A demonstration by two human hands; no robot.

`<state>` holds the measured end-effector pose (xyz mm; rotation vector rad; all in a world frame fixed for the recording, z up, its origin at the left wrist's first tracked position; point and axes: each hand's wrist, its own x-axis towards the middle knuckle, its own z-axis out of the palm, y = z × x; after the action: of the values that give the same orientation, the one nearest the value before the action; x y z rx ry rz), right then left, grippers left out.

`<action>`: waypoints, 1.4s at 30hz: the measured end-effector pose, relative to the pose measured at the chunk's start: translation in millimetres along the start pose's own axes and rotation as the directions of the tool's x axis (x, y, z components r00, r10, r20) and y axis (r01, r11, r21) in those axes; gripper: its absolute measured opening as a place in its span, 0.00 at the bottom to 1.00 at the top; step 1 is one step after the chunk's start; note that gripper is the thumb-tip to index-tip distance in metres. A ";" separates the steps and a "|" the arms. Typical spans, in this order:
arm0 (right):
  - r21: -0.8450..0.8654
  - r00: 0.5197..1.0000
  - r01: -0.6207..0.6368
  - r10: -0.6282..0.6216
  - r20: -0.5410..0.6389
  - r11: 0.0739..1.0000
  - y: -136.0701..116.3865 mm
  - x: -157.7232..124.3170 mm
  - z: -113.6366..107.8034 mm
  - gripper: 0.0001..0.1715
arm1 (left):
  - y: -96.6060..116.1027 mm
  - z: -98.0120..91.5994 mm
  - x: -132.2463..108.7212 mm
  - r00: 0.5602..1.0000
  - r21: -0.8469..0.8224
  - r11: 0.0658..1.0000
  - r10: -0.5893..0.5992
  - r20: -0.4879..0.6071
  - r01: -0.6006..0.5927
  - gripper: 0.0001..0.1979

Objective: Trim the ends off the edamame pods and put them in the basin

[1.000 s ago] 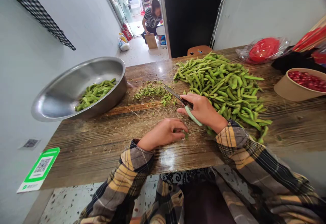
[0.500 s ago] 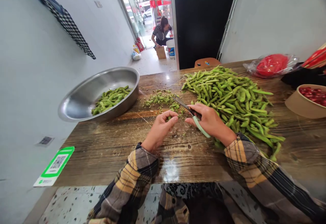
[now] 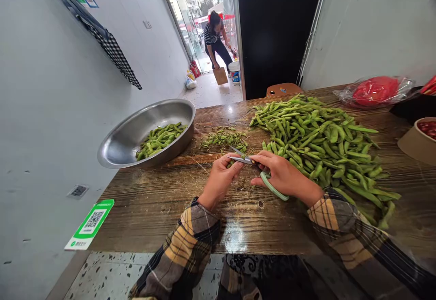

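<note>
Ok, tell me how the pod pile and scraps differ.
The pod pile is big and heaped; the scraps form a small patch. The pile holds long pods, the scraps tiny bits. The scraps lie nearer the bowl than the pile does. Both look green and lie on the table.

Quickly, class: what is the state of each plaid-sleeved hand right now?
Left hand: closed, pinching a green pod, mostly hidden.
Right hand: closed, holding green-handled scissors with the blades apart.
</note>
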<state>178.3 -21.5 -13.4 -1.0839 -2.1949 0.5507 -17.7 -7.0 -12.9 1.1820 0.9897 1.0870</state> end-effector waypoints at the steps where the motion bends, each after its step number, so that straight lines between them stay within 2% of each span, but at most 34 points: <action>1: -0.008 1.000 0.002 -0.002 -0.003 1.000 -0.2 -0.1 0.3 0.27 | -0.4 -0.2 0.0 1.000 0.024 1.000 0.001 -0.005 -0.001 0.15; 6: -0.078 1.000 -0.007 0.008 0.011 0.997 2.8 -1.5 0.4 0.21 | 1.6 -2.7 -0.2 1.000 0.136 0.990 0.023 -0.006 -0.022 0.13; 10: -0.109 1.000 0.003 0.000 0.026 0.994 7.8 -1.3 0.3 0.20 | 3.9 -4.9 0.1 1.000 0.157 0.987 0.013 0.013 -0.015 0.11; 13: -0.097 0.999 0.005 -0.001 0.037 0.995 10.3 -0.3 0.7 0.21 | 5.5 -5.5 0.7 1.000 0.107 0.994 -0.009 0.002 0.009 0.10; 20: -0.107 0.996 -0.080 0.077 -0.035 0.991 5.5 0.0 -2.7 0.25 | 11.3 -6.3 2.9 0.994 -0.130 0.988 -0.094 -0.056 0.086 0.14; 24: -0.113 0.996 -0.087 0.083 -0.035 0.990 0.3 -0.5 -3.5 0.28 | 11.7 -6.4 2.9 0.995 -0.186 0.979 -0.092 -0.036 0.084 0.14; 31: -0.086 0.999 -0.047 0.047 -0.006 0.995 -2.7 0.4 0.7 0.28 | 7.8 -1.5 0.0 0.995 -0.164 0.982 -0.089 0.052 0.097 0.15; 37: -0.113 1.000 -0.012 0.010 -0.015 0.994 -2.7 -0.4 0.1 0.27 | 8.9 1.0 -1.1 0.996 -0.176 0.981 -0.082 0.037 0.087 0.16; 42: -0.155 1.000 -0.013 0.010 -0.016 0.988 -0.6 -1.1 1.9 0.24 | 7.7 0.4 -0.5 0.995 -0.162 0.984 -0.067 0.071 0.078 0.15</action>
<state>177.1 -22.9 -14.7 -1.1772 -2.2495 0.3805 -18.3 -7.2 -5.2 1.0333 0.8690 1.0456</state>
